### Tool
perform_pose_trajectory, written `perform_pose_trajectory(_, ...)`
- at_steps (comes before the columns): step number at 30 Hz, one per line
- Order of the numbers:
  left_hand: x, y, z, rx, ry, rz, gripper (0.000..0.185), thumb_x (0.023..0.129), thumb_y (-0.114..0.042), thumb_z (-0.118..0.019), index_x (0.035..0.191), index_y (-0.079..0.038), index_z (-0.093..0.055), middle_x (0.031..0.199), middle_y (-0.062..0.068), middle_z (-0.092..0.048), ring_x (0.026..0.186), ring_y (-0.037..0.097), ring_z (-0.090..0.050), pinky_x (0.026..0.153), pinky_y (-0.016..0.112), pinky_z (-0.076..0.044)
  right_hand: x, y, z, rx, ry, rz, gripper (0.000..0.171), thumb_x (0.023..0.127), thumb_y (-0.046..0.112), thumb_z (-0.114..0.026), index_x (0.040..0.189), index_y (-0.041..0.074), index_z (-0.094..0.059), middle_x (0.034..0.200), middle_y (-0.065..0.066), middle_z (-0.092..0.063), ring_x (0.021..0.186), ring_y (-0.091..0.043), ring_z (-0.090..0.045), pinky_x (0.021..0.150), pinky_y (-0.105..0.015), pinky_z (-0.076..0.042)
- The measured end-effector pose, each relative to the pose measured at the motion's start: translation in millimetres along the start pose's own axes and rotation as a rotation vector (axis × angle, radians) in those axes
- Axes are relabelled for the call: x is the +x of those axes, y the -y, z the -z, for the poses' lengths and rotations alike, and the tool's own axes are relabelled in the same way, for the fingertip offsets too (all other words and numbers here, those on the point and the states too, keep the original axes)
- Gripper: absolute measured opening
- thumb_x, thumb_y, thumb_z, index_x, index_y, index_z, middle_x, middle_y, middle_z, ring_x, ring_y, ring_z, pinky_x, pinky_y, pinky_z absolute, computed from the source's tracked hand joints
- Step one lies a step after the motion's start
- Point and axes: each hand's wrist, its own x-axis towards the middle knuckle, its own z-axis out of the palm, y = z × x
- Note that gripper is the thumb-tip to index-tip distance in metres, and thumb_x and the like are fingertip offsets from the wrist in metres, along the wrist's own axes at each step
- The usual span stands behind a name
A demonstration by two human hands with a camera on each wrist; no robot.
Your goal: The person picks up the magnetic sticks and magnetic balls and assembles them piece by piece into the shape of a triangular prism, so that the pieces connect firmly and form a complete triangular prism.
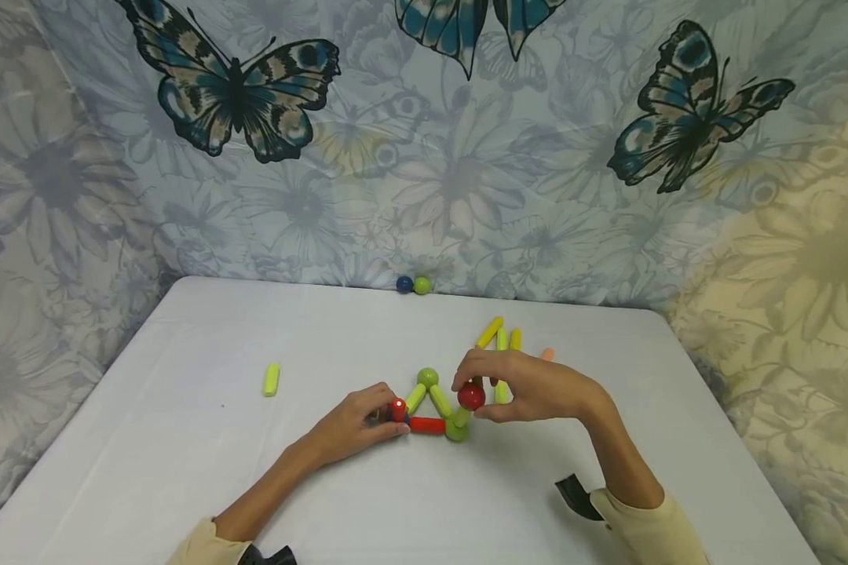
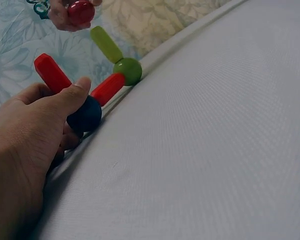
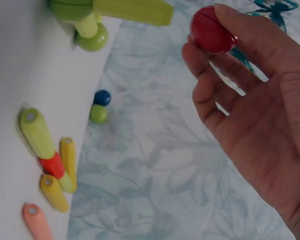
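A triangle of magnetic sticks and balls lies on the white table. Its front side is a red stick [image 1: 427,425] joining a blue ball [image 2: 85,117] to a green ball [image 1: 455,431]; two light green sticks [image 1: 440,401] meet at a far green ball [image 1: 427,378]. My left hand [image 1: 356,424] grips the blue ball, thumb against the base of an upright red stick [image 2: 52,72]. Another upright, a light green stick [image 2: 106,44], rises from the near green ball. Just above its top, my right hand [image 1: 537,386] pinches a red ball [image 3: 212,30] between thumb and fingertips.
Loose yellow sticks [image 1: 490,332], light green ones, a red one [image 3: 52,165] and a peach stick [image 3: 37,221] lie beyond the right hand. One light green stick [image 1: 272,380] is off to the left. A loose blue ball [image 1: 404,285] and green ball [image 1: 422,286] sit at the back edge.
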Motion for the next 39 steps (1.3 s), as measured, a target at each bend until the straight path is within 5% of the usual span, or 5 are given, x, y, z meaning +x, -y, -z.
perform_pose_trajectory(9, 0.1, 2.6, -0.9, 0.000, 0.003, -0.015, 0.017, 0.096, -0.034, -0.076, 0.102, -0.025, -0.064, 0.090, -0.010, -0.057, 0.077, 0.003, -0.051, 0.068, 0.016, -0.042, -1, -13, -15, 0.032, 0.110, -0.256, 0.059, 0.090, 0.025, -0.084, 0.141, 0.015, -0.057, 0.123, 0.008, -0.067, 0.108, -0.014, -0.062, 0.093, -0.038, -0.057)
perform_pose_trajectory(20, -1.6, 3.2, 1.4, -0.028, 0.002, -0.003, 0.021, 0.095, -0.035, -0.078, 0.105, -0.024, -0.064, 0.093, -0.010, -0.060, 0.082, 0.003, -0.055, 0.073, 0.018, -0.048, 22, -26, -48, 0.163, 0.169, -0.408, 0.033, 0.084, 0.022, -0.089, 0.106, 0.013, -0.066, 0.091, 0.006, -0.068, 0.085, -0.010, -0.061, 0.080, -0.024, -0.054)
perform_pose_trajectory(25, 6.4, 0.7, 26.4, -0.134, 0.257, 0.131, 0.039, 0.095, -0.038, -0.077, 0.128, -0.024, -0.063, 0.113, -0.010, -0.065, 0.101, 0.004, -0.060, 0.094, 0.023, -0.053, 25, -25, -52, 0.126, 0.157, -0.457, 0.035, 0.083, 0.024, -0.090, 0.104, 0.014, -0.063, 0.089, 0.006, -0.065, 0.084, -0.011, -0.060, 0.077, -0.025, -0.053)
perform_pose_trajectory(29, 29.0, 1.9, 66.0, -0.184, 0.404, 0.236, 0.051, 0.100, -0.026, -0.072, 0.147, -0.017, -0.054, 0.128, 0.006, -0.066, 0.113, 0.016, -0.063, 0.101, 0.030, -0.053, 26, -24, -52, 0.133, 0.148, -0.450, 0.036, 0.083, 0.025, -0.089, 0.105, 0.013, -0.063, 0.089, 0.005, -0.063, 0.084, -0.012, -0.059, 0.077, -0.025, -0.052)
perform_pose_trajectory(39, 138.7, 47.8, 72.5, 0.179, 0.096, 0.232, 0.049, 0.109, -0.010, -0.049, 0.156, -0.001, -0.043, 0.160, 0.023, -0.044, 0.144, 0.040, -0.049, 0.118, 0.052, -0.044, 24, -24, -54, 0.154, 0.154, -0.486, 0.036, 0.084, 0.024, -0.089, 0.106, 0.013, -0.062, 0.089, 0.004, -0.063, 0.086, -0.014, -0.059, 0.077, -0.027, -0.052)
